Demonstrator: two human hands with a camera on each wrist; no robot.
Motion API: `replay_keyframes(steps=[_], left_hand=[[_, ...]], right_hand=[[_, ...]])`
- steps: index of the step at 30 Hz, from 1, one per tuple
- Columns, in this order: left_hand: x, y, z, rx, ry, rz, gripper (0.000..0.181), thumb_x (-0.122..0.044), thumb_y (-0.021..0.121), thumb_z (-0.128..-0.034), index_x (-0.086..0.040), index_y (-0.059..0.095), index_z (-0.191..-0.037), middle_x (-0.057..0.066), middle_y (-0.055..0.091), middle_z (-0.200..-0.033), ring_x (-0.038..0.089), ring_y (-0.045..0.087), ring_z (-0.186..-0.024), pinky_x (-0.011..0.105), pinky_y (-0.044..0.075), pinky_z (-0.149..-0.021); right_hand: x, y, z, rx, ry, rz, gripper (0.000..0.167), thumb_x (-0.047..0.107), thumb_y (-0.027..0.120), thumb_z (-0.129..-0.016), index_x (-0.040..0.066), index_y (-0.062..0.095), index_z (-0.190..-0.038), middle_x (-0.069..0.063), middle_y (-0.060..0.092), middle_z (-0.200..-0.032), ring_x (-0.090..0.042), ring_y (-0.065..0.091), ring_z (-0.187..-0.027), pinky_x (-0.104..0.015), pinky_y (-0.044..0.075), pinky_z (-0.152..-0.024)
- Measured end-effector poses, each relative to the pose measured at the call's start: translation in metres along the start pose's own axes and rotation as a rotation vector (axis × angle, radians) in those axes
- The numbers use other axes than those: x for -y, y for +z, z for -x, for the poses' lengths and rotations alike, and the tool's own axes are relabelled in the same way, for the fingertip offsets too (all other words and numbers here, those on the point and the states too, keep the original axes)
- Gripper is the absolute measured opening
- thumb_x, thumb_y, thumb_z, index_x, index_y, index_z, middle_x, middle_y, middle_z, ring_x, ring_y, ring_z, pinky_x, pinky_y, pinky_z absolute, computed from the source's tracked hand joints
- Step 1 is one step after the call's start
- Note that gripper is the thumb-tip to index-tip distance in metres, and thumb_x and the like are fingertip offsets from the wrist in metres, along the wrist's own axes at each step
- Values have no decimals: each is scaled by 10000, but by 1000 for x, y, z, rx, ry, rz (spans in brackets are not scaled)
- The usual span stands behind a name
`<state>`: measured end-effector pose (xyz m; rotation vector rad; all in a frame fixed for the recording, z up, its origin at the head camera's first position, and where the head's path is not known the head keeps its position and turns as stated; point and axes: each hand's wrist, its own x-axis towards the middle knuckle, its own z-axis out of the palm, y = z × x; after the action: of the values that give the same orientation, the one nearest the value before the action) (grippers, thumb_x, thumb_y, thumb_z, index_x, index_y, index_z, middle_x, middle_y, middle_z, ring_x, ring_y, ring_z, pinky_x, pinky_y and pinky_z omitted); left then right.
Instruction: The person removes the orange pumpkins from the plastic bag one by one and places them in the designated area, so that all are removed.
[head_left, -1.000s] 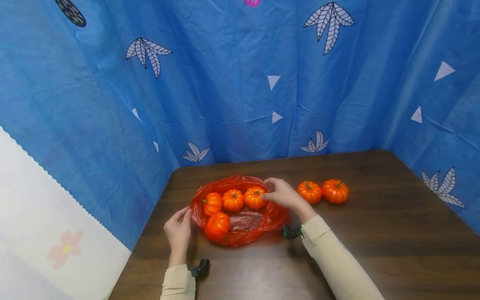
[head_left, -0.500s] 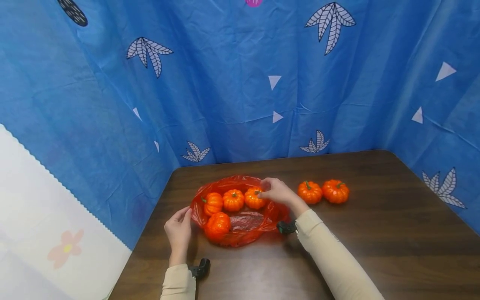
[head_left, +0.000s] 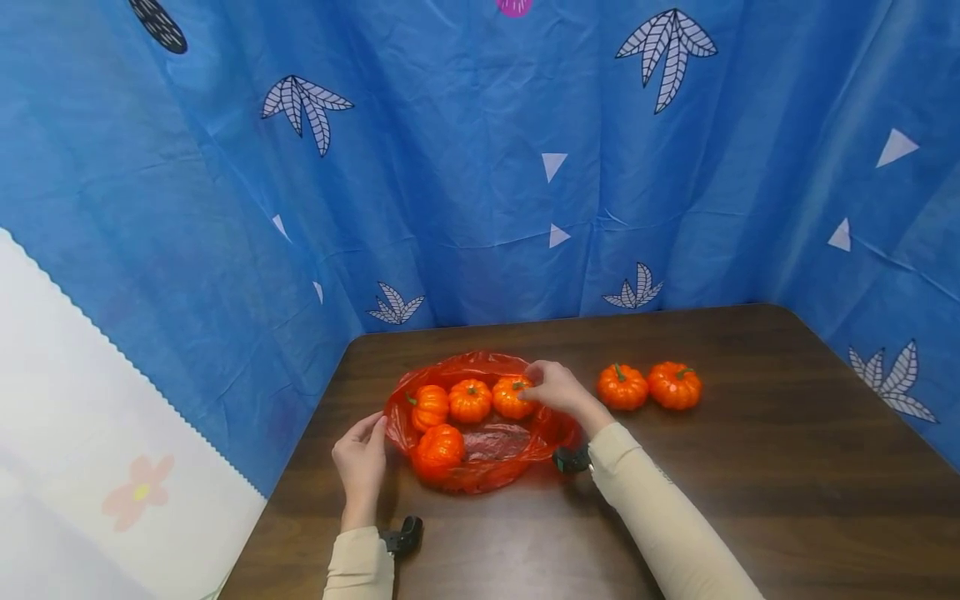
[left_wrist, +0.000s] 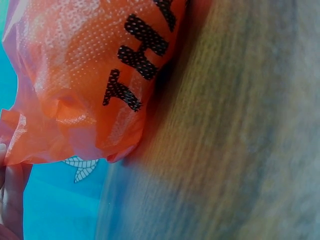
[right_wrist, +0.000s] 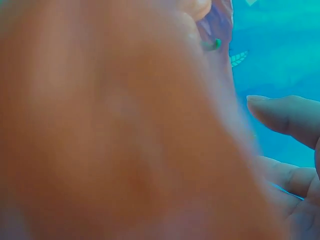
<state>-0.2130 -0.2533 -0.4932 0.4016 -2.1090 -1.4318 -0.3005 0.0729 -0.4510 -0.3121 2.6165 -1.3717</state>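
Note:
A red plastic bag [head_left: 480, 482] lies on the table with its mouth spread wide. Inside it are several small orange pumpkins, among them one at the right [head_left: 512, 397] and one at the front left [head_left: 438, 451]. My left hand [head_left: 360, 465] pinches the bag's left rim; in the left wrist view, fingers [left_wrist: 11, 200] meet the film at the left edge. At the right rim is my right hand [head_left: 558, 390], beside the right pumpkin. Its thumb and fingers stand apart in the right wrist view, where blurred orange covers much of the picture.
Two more orange pumpkins, one nearer [head_left: 622, 387] and one farther right [head_left: 675, 385], sit side by side on the brown table [head_left: 750, 467]. A blue patterned curtain [head_left: 480, 183] hangs behind the table's back edge. White cloth [head_left: 90, 433] hangs at the left.
My right hand has shifted very slightly at the bag's right rim. The left hand keeps its place on the rim, and the pumpkins lie as before. The head view has tilted slightly.

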Motion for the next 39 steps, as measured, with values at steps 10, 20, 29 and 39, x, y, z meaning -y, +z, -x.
replay_keyframes(steps=[10, 20, 29, 39], left_hand=[[-1, 2, -1, -3, 27, -3, 274, -283, 702, -945, -63, 772, -1092, 158, 760, -1091, 317, 731, -994, 349, 580, -846], [-2, 2, 0, 5, 9, 2, 264, -267, 704, -945, -60, 769, -1095, 161, 756, -1103, 322, 730, -1014, 387, 580, -859], [-1, 1, -1, -1, 16, 6, 267, -271, 707, -943, -57, 770, -1089, 161, 756, -1105, 325, 732, -1011, 358, 579, -846], [0, 1, 0, -11, 11, 9, 239, -234, 713, -940, -50, 772, -1079, 161, 760, -1086, 317, 735, -996, 262, 579, -807]], right_hand=[[-5, 6, -4, -10, 34, -5, 566, 190, 795, -818, -19, 588, -1302, -192, 638, -1295, -336, 607, -1142, -507, 509, -1045], [-12, 16, -5, -11, 48, 32, 663, 211, 825, -808, -15, 536, -1360, -191, 619, -1315, -326, 600, -1139, -516, 501, -1053], [-13, 20, -3, -5, 40, 14, 723, 208, 831, -792, -21, 499, -1392, -207, 598, -1346, -346, 586, -1176, -535, 482, -1072], [-20, 28, -4, 4, 41, 4, 815, 225, 841, -785, -21, 431, -1446, -219, 544, -1424, -363, 547, -1262, -551, 427, -1124]])
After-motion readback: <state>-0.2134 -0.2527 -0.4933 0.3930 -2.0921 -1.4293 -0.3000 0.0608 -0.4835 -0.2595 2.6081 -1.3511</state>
